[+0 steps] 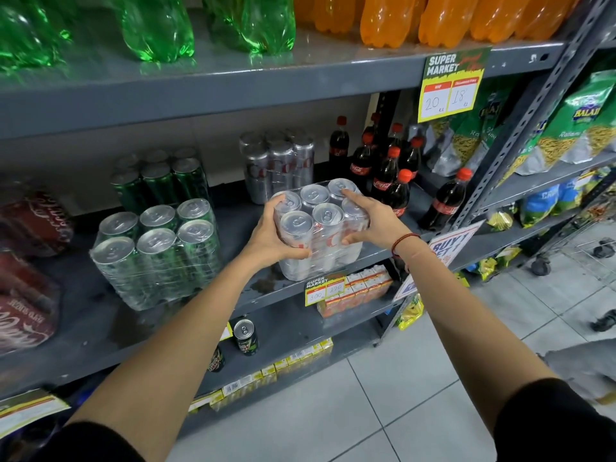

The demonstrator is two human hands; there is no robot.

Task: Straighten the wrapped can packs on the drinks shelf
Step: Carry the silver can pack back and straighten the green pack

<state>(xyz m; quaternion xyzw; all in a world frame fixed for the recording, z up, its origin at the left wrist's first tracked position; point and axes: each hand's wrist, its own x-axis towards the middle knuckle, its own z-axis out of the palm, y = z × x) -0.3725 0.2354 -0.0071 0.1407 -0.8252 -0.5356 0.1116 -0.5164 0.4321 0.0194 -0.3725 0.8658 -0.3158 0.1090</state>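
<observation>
Both hands' fingers clamp film-wrapped silver can pack (321,228) | left hand (273,238) | right hand (373,221)

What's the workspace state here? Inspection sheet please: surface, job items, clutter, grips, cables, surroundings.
Surface: grey metal shelf, dark wet-looking stains near its front edge.
Job items: silver can pack at the shelf front, held; green can pack to its left, angled; second silver pack and second green pack behind.
Clutter: cola bottles right of the silver packs; red wrapped packs far left.
Grips: left hand and right hand clasp the silver can pack's sides.
Cables: nothing seen.
Surroundings: price tag, snack bags, tiled floor.
</observation>
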